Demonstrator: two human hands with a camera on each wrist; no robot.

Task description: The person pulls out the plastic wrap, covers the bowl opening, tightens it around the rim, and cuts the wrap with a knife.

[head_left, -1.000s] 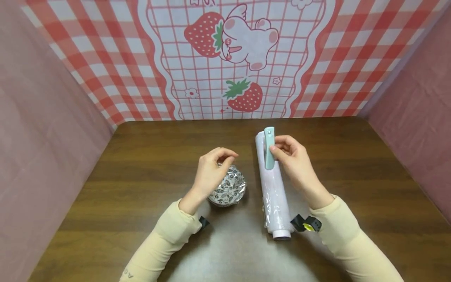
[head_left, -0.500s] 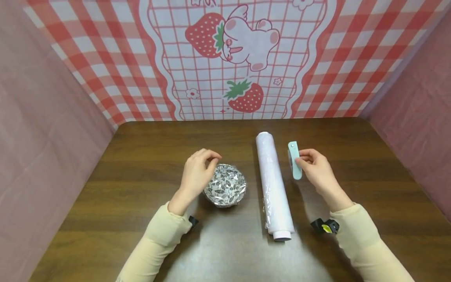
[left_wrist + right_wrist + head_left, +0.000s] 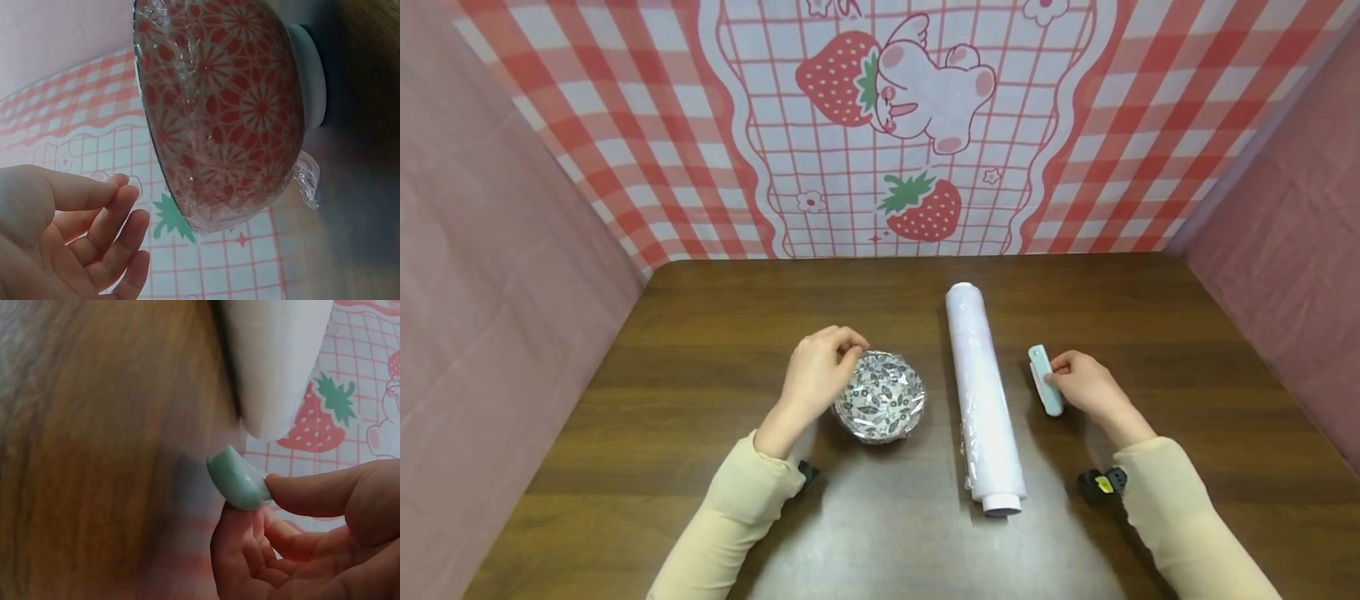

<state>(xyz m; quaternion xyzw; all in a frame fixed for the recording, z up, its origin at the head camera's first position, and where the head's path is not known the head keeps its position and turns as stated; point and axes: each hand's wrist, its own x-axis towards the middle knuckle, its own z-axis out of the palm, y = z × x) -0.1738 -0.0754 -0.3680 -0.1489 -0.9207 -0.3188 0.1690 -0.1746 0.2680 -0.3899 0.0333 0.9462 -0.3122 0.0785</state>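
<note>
My right hand (image 3: 1090,385) pinches a folded mint-green folding knife (image 3: 1046,382) between thumb and fingers, low over the table right of the cling film roll (image 3: 985,400). The right wrist view shows the knife's rounded end (image 3: 237,481) at the fingertips. My left hand (image 3: 822,367) is at the left rim of a bowl (image 3: 882,398), thumb and forefinger tips together with nothing seen between them. The bowl has a leafy pattern inside and red flowers outside, with clear film stretched over it. In the left wrist view, a loose film tail (image 3: 306,180) hangs near the bowl's foot.
The roll lies lengthwise between bowl and knife, its white core end (image 3: 1002,505) toward me. A brown wooden table (image 3: 700,350) carries everything. Behind stands a strawberry-print checked backdrop (image 3: 880,125), with pink cloth (image 3: 490,292) along both sides.
My right hand has carried the folding knife from above the roll rightward and down toward the table. My left hand has shifted left from over the bowl and then lowered slightly beside its rim.
</note>
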